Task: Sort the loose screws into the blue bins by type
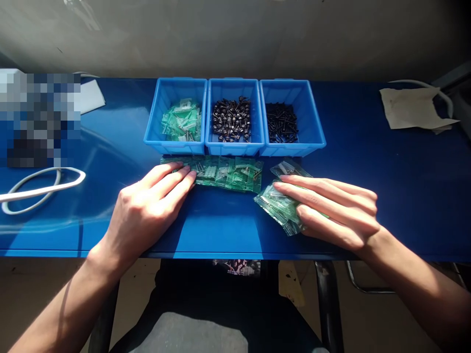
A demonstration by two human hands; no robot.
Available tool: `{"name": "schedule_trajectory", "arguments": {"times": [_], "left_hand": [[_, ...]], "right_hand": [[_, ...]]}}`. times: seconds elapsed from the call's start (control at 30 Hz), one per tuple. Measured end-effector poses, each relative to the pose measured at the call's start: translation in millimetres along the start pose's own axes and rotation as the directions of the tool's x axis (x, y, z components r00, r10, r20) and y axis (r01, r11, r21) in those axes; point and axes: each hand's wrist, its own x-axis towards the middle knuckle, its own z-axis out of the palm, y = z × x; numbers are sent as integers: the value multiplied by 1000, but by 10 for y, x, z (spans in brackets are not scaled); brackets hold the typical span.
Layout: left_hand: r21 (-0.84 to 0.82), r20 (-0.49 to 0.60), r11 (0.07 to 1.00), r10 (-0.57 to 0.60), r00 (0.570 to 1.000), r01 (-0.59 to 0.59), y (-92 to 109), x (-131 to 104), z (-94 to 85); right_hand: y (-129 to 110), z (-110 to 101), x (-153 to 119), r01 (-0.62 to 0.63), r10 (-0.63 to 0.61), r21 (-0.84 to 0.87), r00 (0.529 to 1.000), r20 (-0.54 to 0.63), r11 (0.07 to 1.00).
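Observation:
A row of small green plastic packets (pixel 230 174) lies overlapping in front of the blue bins, with screws and pale plugs showing inside. My left hand (pixel 150 203) rests on the row's left end, fingers stretched out and flat, thumb hidden. To the right, my right hand (pixel 331 211) has its fingers closed over a green plastic packet (pixel 279 211), which it grips at the right side. Another clear packet (pixel 290 169) pokes out above those fingertips. How the right thumb sits cannot be seen.
Behind the row stand three blue bins: the left bin (pixel 174 147) holds green packets, the middle bin (pixel 235 148) shiny screws, the right bin (pixel 294 148) dark screws. A white cable (pixel 47 191) loops at left. Brown paper (pixel 412 110) lies at right. The table's front edge (pixel 217 255) is near.

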Motion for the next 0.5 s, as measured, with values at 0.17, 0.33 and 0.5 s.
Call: {"name": "schedule_trajectory", "arguments": {"times": [0.17,0.33,0.5], "left_hand": [[-119,-23,991,-71,997,68,73,43,0],[-120,61,992,-14,998,22,51,92,5],[-128,36,992,15,999,-10,10,119,23]], "right_hand": [[-4,-39,-7,78,-75,-61,996,49,995],[-17,-29,21,99,-96,-77,995,41,992],[-7,15,51,116,-118,-91,993,-24,989]]}}
